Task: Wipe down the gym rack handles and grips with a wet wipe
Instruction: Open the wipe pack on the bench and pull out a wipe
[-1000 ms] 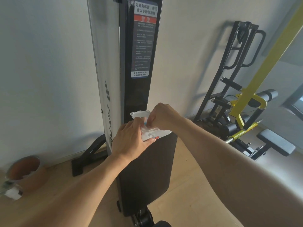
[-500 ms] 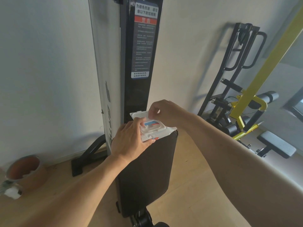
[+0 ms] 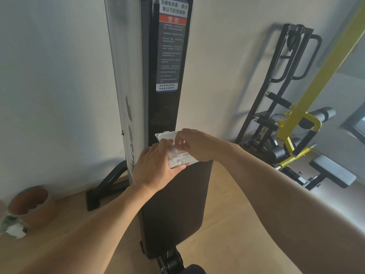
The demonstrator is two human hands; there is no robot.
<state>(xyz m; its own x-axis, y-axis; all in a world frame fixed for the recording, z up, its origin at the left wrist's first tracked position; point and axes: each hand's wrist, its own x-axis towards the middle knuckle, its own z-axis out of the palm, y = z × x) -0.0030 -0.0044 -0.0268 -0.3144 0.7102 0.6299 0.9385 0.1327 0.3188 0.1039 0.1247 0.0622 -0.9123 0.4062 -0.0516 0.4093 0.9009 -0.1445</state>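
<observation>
- Two bare forearms are reaching forward from the bottom edge of the head view, meeting above the top end of a black padded bench that is standing folded upright against the machine.
- Left hand is gripping one pack of wet wipes from the left side, thumb curling over its near edge; judged purpose: it is steadying the pack on the top edge of the bench so the other hand can work.
- Right hand is pinching down at the pack's opening, just below the one white lid, which is standing flipped open; whether a wipe is already caught between the fingertips cannot be told.
- Judged step: one wipe is being drawn out; no handle is being wiped yet.
- One tall black column is rising just behind the pack, carrying one warning label near its top.
- One brown pot is sitting on the floor at the lower left, beside the wall.
- One black handle rack is leaning against the far wall at the right, well apart from the hands; at least two looped grips are hanging at its top, with short bars lower down.
- One yellow bar is slanting across in front of that rack.
</observation>
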